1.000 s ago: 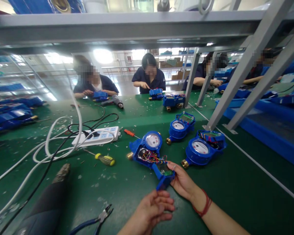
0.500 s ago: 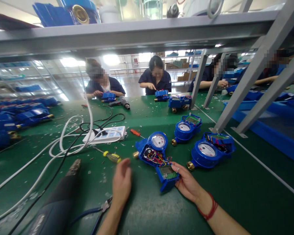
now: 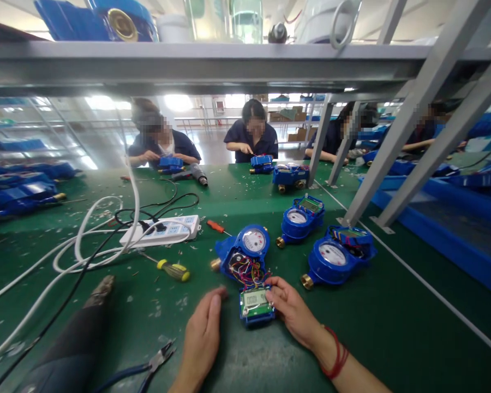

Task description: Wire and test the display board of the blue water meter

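Observation:
An opened blue water meter [image 3: 245, 252] lies on the green table [image 3: 393, 327] with coloured wires spilling out. The wires lead to a blue display module [image 3: 256, 304] with a small LCD screen, lying face up in front of the meter. My right hand [image 3: 291, 312] grips the module's right edge with bent fingers. My left hand [image 3: 202, 332] rests flat on the table just left of the module, fingers stretched out and holding nothing.
Two more blue meters [image 3: 300, 217] [image 3: 335, 255] sit to the right. A yellow-handled screwdriver [image 3: 172, 268], a red screwdriver [image 3: 215, 225], a white power strip [image 3: 163, 230] with cables, pliers [image 3: 147, 367] and a dark heat gun [image 3: 65, 349] lie left. Other workers sit across the table.
My right hand has turned the display module so its screen faces up. My left hand went from under the module out to the left and now lies flat beside it.

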`<state>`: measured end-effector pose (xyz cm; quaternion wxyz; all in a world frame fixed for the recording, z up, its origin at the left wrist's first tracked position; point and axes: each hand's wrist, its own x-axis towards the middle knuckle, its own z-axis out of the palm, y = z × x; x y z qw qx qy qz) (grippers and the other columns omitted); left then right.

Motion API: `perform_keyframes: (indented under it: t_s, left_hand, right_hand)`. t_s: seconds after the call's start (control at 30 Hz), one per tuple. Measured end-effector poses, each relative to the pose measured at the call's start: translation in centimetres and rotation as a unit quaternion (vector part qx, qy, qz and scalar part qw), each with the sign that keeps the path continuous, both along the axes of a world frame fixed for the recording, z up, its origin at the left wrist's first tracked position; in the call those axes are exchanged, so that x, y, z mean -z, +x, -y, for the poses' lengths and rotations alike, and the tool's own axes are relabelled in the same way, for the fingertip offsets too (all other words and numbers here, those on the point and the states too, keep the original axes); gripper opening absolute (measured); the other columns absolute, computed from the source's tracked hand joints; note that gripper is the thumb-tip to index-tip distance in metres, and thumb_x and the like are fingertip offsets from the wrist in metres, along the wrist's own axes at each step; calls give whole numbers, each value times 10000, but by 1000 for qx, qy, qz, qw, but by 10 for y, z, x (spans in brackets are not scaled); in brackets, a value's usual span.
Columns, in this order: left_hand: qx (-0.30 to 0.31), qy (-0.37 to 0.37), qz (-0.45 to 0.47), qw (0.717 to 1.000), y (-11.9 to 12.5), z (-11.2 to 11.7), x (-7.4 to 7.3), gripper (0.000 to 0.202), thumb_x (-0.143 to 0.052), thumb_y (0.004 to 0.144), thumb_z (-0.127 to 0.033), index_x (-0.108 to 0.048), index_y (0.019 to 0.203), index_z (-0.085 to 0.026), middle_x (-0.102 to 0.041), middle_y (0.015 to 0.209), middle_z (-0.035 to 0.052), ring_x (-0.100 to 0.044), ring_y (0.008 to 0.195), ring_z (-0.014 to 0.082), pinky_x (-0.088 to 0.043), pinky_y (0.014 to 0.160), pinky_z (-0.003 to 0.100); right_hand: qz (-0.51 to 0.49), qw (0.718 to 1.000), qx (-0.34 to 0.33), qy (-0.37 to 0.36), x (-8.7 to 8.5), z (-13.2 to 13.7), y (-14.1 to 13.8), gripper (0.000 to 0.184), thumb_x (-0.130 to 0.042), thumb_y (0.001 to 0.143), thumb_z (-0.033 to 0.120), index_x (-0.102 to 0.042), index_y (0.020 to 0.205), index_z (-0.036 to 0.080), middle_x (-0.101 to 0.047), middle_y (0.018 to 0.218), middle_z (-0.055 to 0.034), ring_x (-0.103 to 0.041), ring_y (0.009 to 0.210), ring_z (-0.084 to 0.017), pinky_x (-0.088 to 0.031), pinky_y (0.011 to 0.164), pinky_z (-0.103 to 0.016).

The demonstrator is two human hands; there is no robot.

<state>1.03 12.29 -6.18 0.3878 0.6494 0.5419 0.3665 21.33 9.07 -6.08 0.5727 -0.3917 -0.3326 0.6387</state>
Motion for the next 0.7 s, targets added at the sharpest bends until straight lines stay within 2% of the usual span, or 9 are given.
perform_keyframes:
  t_s: [0.07,0.13,0.23,0.37,0.5,0.63,0.7]
  left_hand:
    - [41,-48,55,997,9,8,-7,438,-357,878,-490,-571,1084,-169,-641,1084,100,-582,1021,246,-432,933,403]
    - [76,-83,108,988,19,13,-14,418,-461,833,-494,-568,1065,-163,-656,1039,86,-601,971,230,-466,881,348]
    - [84,-124,169,974,25,14,-19,409,-565,770,-483,-573,1000,-144,-669,941,83,-620,877,221,-485,810,315]
    - [69,-168,223,958,16,14,-15,341,-597,756,-456,-575,907,-152,-642,803,40,-598,745,182,-472,699,267]
    - [43,-196,256,946,9,14,-6,283,-521,830,-455,-569,849,-178,-587,796,-3,-544,768,140,-431,699,221]
    - [70,-232,281,929,9,12,-5,268,-536,837,-433,-586,830,-169,-571,759,-10,-530,742,129,-420,697,216]
    - [89,-245,296,919,9,11,-6,257,-529,848,-415,-594,903,-173,-588,789,-3,-542,750,131,-430,721,230]
  right_hand:
    - [27,999,4,16,0,1,-5,375,-716,732,406,-507,963,197,-571,701,41,-579,701,-144,-420,665,-261]
    - [51,998,11,27,-1,2,-10,365,-699,748,411,-490,965,205,-564,708,44,-569,697,-139,-417,667,-261]
    - [80,996,14,36,1,4,-15,363,-693,753,409,-470,959,211,-553,692,52,-545,650,-125,-403,635,-250]
    - [108,993,9,43,4,10,-21,344,-669,771,426,-453,932,212,-523,638,66,-516,596,-116,-384,594,-241]
    - [119,992,0,47,2,15,-24,301,-598,826,441,-440,948,215,-545,697,44,-532,651,-126,-404,631,-256]
    - [120,992,-4,45,-2,14,-22,289,-555,850,464,-444,946,215,-521,688,48,-511,629,-112,-404,621,-245]
    - [120,992,-5,43,-2,13,-20,298,-517,864,489,-448,943,210,-504,671,52,-489,602,-104,-392,596,-235]
